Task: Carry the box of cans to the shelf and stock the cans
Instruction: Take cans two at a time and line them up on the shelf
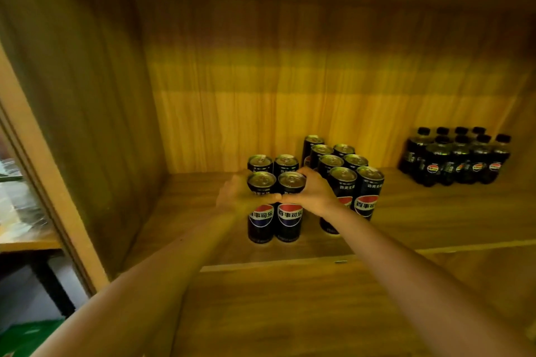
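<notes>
Four-can cluster (pixel 285 217): on shelf (pixel 203 211), 9 o'clock of stocked cans (pixel 348 174).
Left grip (pixel 236 197), right grip (pixel 314 197): curled round cluster, thumbs meeting in front.
Risk: squeezed rear pair may tip; cluster may knock stocked cans at 3 o'clock.

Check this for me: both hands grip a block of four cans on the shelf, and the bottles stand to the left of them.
Wrong on one point: the head view shows the bottles standing to the right of them, not the left. The rest holds: the left hand and right hand grip the four cans on the shelf.
</notes>
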`<state>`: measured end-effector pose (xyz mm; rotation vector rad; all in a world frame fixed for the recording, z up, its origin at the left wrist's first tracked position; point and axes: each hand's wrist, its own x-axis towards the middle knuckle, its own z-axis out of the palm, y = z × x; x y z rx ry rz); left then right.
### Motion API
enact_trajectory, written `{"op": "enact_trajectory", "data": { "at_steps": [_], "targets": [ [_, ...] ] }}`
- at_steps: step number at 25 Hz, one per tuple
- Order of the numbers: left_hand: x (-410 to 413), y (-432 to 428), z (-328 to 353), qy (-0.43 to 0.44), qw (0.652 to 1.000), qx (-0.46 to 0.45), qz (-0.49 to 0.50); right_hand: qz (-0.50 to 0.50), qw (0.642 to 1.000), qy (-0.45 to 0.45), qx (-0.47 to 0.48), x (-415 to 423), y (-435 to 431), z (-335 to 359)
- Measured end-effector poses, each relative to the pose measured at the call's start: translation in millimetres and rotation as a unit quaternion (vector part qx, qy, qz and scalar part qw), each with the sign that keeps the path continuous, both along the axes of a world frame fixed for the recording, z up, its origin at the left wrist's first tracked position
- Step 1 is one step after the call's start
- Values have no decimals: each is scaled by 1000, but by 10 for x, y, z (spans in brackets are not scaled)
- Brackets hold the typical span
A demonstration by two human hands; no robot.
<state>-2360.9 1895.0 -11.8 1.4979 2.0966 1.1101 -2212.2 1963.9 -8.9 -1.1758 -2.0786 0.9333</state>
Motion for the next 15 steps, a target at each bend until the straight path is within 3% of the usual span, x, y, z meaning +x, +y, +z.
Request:
{"op": "enact_trajectory", "data": {
  "at_steps": [5,7,9,11,13,15],
  "targets": [
    [20,25,-159,26,999,19,9,-21,997,69,-30,41,5,-171],
    [15,-70,-349,-34,999,20,0,-27,993,89,-76,79,-53,-373],
    [-13,-184,-601,-22,999,-39,6,-58,996,9,-67,106,-130,-639],
    [-46,-243,-857,106,983,-144,33,-83,988,-127,-6,100,-167,-879],
    [-25,-230,-1005,195,967,-156,56,-102,976,-188,51,64,-160,-1034],
    [31,-187,-1056,229,963,-128,59,-117,970,-189,96,42,-147,-1101]
  ]
}}
